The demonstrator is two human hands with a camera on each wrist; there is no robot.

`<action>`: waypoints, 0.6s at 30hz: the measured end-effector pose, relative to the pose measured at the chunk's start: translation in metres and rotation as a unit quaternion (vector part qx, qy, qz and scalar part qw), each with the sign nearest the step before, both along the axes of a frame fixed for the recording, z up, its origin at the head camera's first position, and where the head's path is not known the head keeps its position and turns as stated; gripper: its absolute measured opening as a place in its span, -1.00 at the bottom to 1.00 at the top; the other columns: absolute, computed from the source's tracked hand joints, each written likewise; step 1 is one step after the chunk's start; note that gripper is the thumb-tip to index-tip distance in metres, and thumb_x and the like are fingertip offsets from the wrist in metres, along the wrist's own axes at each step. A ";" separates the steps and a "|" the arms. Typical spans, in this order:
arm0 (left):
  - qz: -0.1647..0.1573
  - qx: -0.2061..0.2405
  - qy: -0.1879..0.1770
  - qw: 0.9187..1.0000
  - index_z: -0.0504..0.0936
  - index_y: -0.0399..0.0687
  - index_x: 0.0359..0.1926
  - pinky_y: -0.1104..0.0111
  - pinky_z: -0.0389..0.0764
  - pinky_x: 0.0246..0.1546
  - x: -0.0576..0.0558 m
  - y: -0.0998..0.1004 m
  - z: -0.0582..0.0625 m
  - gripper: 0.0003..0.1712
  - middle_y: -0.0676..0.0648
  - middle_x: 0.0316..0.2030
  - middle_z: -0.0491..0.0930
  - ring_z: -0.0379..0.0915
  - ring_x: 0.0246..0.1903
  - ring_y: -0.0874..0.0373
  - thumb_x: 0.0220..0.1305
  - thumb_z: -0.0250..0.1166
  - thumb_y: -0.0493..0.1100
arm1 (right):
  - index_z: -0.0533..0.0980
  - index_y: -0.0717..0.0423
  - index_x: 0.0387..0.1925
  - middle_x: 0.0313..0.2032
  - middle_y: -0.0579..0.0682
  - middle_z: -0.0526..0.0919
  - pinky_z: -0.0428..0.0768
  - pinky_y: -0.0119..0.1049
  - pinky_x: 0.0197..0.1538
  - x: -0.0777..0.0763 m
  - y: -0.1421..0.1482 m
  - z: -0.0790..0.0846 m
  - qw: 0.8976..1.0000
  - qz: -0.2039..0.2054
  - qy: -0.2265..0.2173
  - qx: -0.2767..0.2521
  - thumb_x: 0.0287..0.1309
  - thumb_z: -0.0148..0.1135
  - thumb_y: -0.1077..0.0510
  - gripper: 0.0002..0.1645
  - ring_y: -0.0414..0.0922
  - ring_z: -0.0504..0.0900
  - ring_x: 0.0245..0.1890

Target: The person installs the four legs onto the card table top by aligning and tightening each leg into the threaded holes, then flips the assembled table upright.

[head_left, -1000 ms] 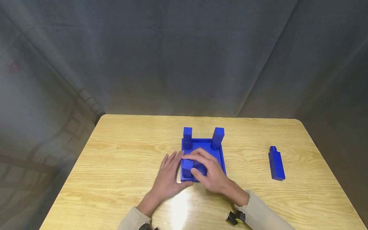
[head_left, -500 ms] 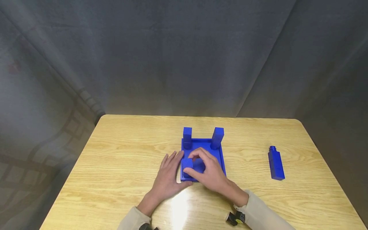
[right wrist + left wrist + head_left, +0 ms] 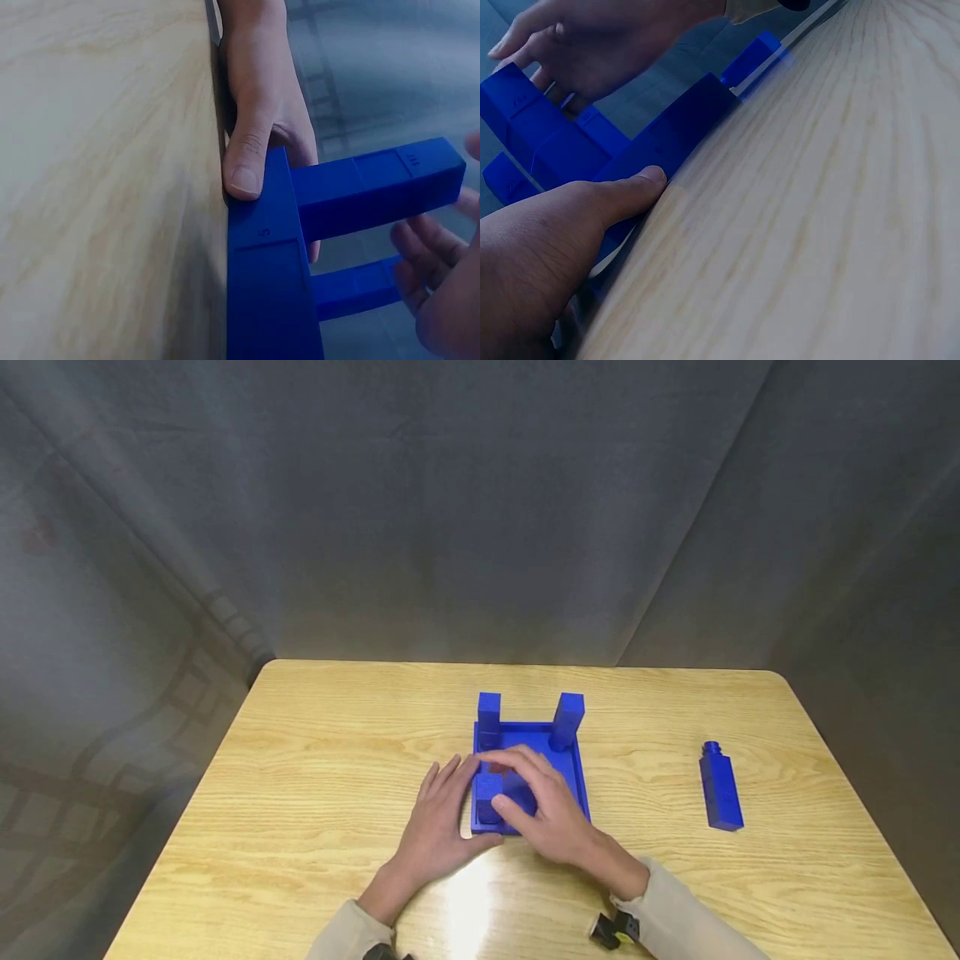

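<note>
A blue square tray-like tabletop (image 3: 583, 785) lies rim up on the table. A square blue leg (image 3: 490, 787) stands upright at its near left corner. My left hand (image 3: 438, 831) braces that corner, fingers straight along the left side and the thumb (image 3: 247, 169) pressed on the near wall (image 3: 268, 277). My right hand (image 3: 551, 806) hovers around the near leg's top, thumb and fingers spread apart. In the right wrist view its fingers (image 3: 431, 247) show beside the leg, loosely bent and not closed on it. Its palm stays over the tabletop's middle.
Two more blue legs, one far left (image 3: 490, 717) and one far right (image 3: 567, 717), stand upright at the tabletop's back corners. A loose blue leg (image 3: 722, 793) with a threaded end lies on the right of the wooden table (image 3: 337, 735). Grey curtains (image 3: 480, 510) hang around it.
Half a second ago my right thumb and fingers closed on the near leg's top; now they are spread off it, much as one second ago. My left hand has stayed put.
</note>
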State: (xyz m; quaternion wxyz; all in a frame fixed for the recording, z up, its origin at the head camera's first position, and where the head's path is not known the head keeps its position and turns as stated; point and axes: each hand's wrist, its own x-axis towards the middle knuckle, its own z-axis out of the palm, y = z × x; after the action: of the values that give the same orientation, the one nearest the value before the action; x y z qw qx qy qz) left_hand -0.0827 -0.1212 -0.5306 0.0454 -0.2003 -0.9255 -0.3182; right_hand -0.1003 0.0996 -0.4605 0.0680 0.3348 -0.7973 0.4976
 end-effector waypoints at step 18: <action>-0.005 0.001 -0.010 1.000 0.19 -0.12 0.76 -0.13 -0.09 0.77 -0.001 -0.001 0.000 0.38 -0.13 0.68 0.32 0.11 0.70 -0.20 0.11 0.63 0.35 | 0.66 0.03 0.29 0.24 -0.06 0.68 0.66 0.02 0.33 -0.002 0.003 0.001 1.000 0.014 0.000 0.010 0.42 0.39 0.19 -0.55 -0.04 0.64 0.26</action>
State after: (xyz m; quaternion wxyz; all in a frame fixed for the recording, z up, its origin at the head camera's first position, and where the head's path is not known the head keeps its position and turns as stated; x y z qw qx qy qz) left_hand -0.0835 -0.1221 -0.5304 0.0346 -0.2019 -0.9246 -0.3212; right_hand -0.1022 0.1022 -0.4598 0.0575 0.3461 -0.7976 0.4906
